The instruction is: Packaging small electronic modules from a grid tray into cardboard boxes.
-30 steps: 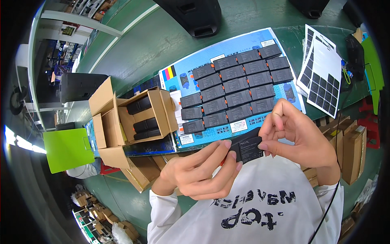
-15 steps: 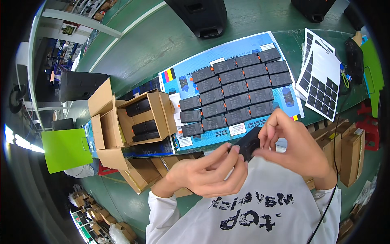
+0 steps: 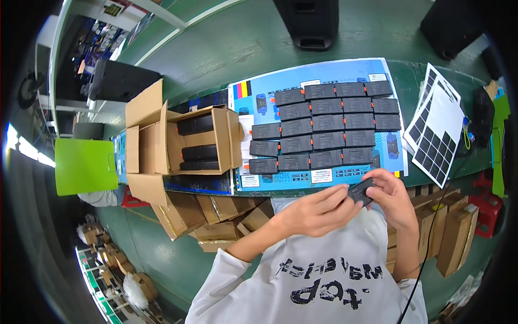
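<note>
Both hands are together in front of my chest, at the near edge of the table. Between them is a black battery pack (image 3: 360,190), tilted, with faint print on the face turned up. My right hand (image 3: 395,198) grips its right end with thumb and curled fingers. My left hand (image 3: 322,211) is closed, with its fingertips pressed on the block's left side. Just beyond lie rows of similar black battery packs (image 3: 327,123), several with small orange tabs, on a blue printed sheet (image 3: 275,82).
Left of the rows stands an open cardboard box (image 3: 229,141) holding several black packs (image 3: 198,153). White sheets of black labels (image 3: 435,141) lie to the right. Black cases (image 3: 307,24) stand at the back. Cardboard cartons (image 3: 456,237) are below the table edge, and a black cable (image 3: 426,259) hangs by my right arm.
My hands and the block have moved right and slightly away from me. The block has been turned, so its printed face now shows. My view has shifted too.
</note>
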A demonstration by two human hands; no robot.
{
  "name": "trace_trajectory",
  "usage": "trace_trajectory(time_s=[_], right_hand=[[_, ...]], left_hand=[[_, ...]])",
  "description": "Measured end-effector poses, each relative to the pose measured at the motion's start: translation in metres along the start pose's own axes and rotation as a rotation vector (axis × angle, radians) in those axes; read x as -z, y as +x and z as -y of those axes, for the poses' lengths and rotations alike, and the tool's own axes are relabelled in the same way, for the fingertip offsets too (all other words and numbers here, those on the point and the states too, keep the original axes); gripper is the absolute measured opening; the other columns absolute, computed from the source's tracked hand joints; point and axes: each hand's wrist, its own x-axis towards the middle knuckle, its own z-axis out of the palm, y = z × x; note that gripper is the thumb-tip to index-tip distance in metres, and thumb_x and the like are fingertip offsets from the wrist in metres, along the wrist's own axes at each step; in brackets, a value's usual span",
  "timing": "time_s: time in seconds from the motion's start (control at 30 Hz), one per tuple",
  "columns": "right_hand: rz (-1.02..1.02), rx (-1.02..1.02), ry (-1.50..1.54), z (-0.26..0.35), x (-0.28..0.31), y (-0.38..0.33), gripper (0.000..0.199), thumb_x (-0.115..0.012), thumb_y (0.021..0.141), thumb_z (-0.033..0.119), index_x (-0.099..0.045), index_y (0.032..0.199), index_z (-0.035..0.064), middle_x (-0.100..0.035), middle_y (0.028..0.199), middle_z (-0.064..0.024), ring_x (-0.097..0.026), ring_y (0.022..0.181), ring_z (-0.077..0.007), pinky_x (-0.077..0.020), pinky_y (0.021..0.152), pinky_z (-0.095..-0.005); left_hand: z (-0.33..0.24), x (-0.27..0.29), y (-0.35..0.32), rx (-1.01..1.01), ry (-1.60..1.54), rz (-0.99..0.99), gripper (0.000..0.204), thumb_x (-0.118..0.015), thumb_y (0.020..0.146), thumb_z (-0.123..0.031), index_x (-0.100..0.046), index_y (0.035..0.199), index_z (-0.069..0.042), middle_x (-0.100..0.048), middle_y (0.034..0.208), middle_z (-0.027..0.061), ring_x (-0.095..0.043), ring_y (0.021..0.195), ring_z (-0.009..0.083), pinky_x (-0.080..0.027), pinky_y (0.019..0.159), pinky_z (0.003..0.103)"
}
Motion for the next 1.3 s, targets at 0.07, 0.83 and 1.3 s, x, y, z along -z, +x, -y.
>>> trace_trajectory(time_s=[0.07, 0.83, 1.3], right_hand=[[0.0, 0.021, -0.03, -0.005, 0.002, 0.008, 0.031, -0.076, 0.093, 0.005, -0.063, 0.121, 0.0015, -0.071, 0.108, -0.0074, -0.066, 0.088, -0.0115, -0.055, 0.069, -0.0282], [-0.707, 0.46, -0.61, -0.02, 0.085, 0.071, 0.035, -0.074, 0.097, 0.011, -0.063, 0.128, -0.0018, -0.072, 0.103, -0.0095, -0.066, 0.083, -0.0103, -0.0528, 0.068, -0.0244], [-0.866, 0.651, -0.884, -0.037, 0.074, 0.076, 0.036, -0.081, 0.091, 0.01, -0.066, 0.122, -0.0005, -0.063, 0.105, -0.0058, -0.051, 0.065, -0.0085, -0.0428, 0.061, -0.0235]], left_hand=[[0.002, -0.012, -0.008, 0.101, -0.008, 0.003, 0.032, -0.077, 0.08, -0.005, -0.075, 0.112, -0.005, -0.062, 0.11, 0.0074, -0.067, 0.107, 0.0276, -0.064, 0.098, 0.037], [0.124, -0.008, -0.104, 1.159, 0.617, 0.301, 0.038, -0.068, 0.076, 0.007, -0.062, 0.113, 0.01, -0.052, 0.14, 0.0198, -0.053, 0.117, 0.0394, -0.045, 0.101, 0.048], [0.132, -0.017, -0.103, 1.263, 0.576, 0.243, 0.037, -0.065, 0.072, 0.016, -0.059, 0.108, 0.014, -0.05, 0.135, 0.0256, -0.051, 0.12, 0.0467, -0.047, 0.103, 0.051]])
